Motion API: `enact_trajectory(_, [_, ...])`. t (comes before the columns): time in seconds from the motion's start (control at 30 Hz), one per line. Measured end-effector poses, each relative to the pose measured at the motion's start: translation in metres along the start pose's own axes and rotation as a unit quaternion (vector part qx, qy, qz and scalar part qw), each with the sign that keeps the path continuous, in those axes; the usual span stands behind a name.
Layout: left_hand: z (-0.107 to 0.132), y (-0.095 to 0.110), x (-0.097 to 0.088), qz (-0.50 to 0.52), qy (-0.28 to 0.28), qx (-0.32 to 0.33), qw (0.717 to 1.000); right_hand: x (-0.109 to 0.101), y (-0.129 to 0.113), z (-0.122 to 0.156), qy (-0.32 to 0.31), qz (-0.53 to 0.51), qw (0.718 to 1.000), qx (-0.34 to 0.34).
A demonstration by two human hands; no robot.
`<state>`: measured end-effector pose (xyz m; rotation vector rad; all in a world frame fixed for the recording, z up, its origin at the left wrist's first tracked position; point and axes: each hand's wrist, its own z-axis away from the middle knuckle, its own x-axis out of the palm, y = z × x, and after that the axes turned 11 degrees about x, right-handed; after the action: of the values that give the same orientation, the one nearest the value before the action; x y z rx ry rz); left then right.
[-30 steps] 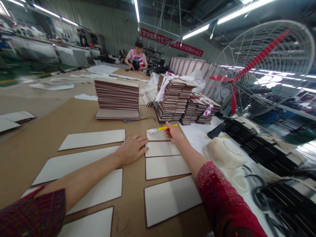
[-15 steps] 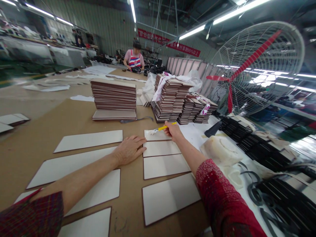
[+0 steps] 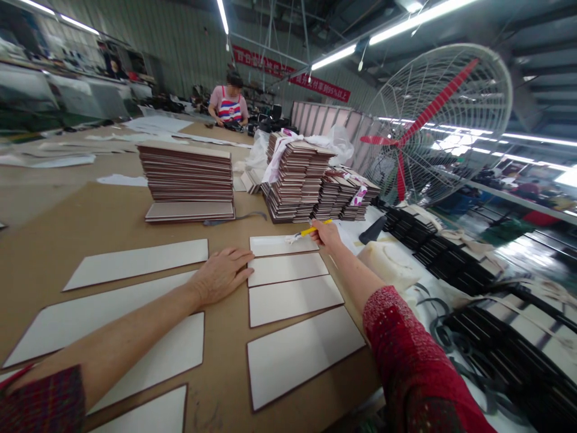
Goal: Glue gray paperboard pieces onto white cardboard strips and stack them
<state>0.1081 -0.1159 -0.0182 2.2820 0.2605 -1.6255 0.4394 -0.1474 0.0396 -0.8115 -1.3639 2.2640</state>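
My right hand (image 3: 326, 234) is closed on a yellow-handled brush (image 3: 307, 232). Its white tip rests on the far white panel (image 3: 274, 245) of a column of several white rectangular panels with brown edges. My left hand (image 3: 220, 275) lies flat with fingers stretched out on the brown table, its fingertips touching the left edge of the second panel (image 3: 288, 268). More white panels (image 3: 135, 263) lie in a column to the left.
A tall stack of brown-edged boards (image 3: 187, 178) and further stacks (image 3: 297, 180) stand behind the panels. Black strips (image 3: 446, 264) and a pale lump (image 3: 390, 264) lie at right. A big fan with red blades (image 3: 433, 120) stands beyond. Another person (image 3: 228, 105) works at the far end.
The view has swung to the right, so everything sits further left in the picture. The brush tip has shifted slightly across the far panel. My left hand stays flat.
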Motion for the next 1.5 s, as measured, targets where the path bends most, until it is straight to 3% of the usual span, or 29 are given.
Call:
enact_trajectory(0.43, [0.000,-0.001,0.002,0.000,0.010,0.000,1.000,-0.036,-0.007,-0.009,0.084,0.065,0.994,-0.019])
enact_trajectory(0.73, [0.000,0.000,0.001,-0.018,0.008,0.007,1.000,-0.049,-0.014,-0.005,0.132,0.079,0.987,-0.048])
enact_trajectory(0.87, [0.000,0.001,0.000,-0.025,0.002,0.004,1.000,-0.031,-0.019,0.012,0.121,0.032,0.989,-0.080])
enact_trajectory(1.0, [0.000,0.002,-0.001,-0.029,-0.003,0.000,1.000,0.008,-0.017,0.035,0.041,-0.030,0.995,-0.090])
enact_trajectory(1.2, [0.001,0.002,-0.003,-0.030,-0.008,0.005,1.000,0.058,-0.007,0.059,-0.063,-0.064,0.994,-0.055])
enact_trajectory(1.37, [0.000,0.001,-0.003,-0.027,-0.003,0.011,1.000,0.074,0.002,0.059,-0.083,-0.055,0.994,-0.052])
enact_trajectory(1.5, [0.000,0.000,-0.002,-0.025,-0.003,0.014,1.000,0.068,0.005,0.050,-0.073,-0.029,0.995,-0.064])
